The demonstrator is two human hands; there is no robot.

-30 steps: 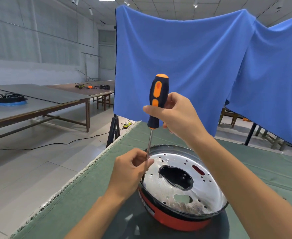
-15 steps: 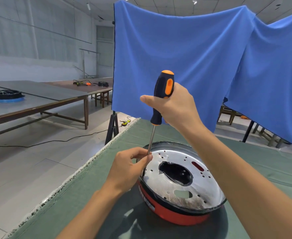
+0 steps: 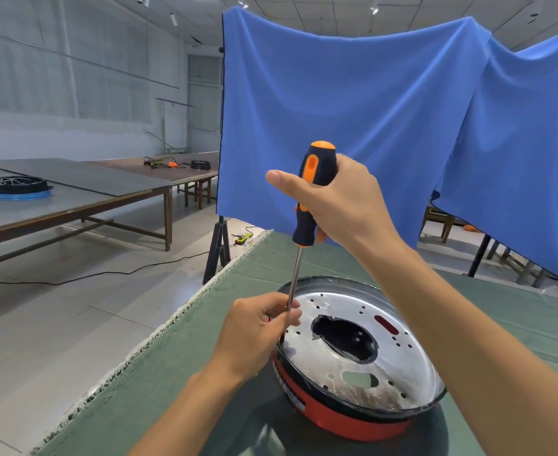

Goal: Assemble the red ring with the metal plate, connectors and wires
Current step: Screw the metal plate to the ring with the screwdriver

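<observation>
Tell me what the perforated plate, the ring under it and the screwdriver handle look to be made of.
Perforated plate: likely bare sheet metal, shiny and mirror-like, dulled and speckled near the front edge.
Red ring: probably moulded plastic or painted metal; smooth, evenly coloured, soft sheen.
Screwdriver handle: seemingly matte black rubbery plastic with orange inserts; the shaft looks like polished steel.

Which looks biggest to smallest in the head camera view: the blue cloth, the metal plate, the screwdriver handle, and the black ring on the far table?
1. blue cloth
2. metal plate
3 and 4. screwdriver handle and black ring look close in size; the ring sits much farther away, so I won't rank them.
</observation>
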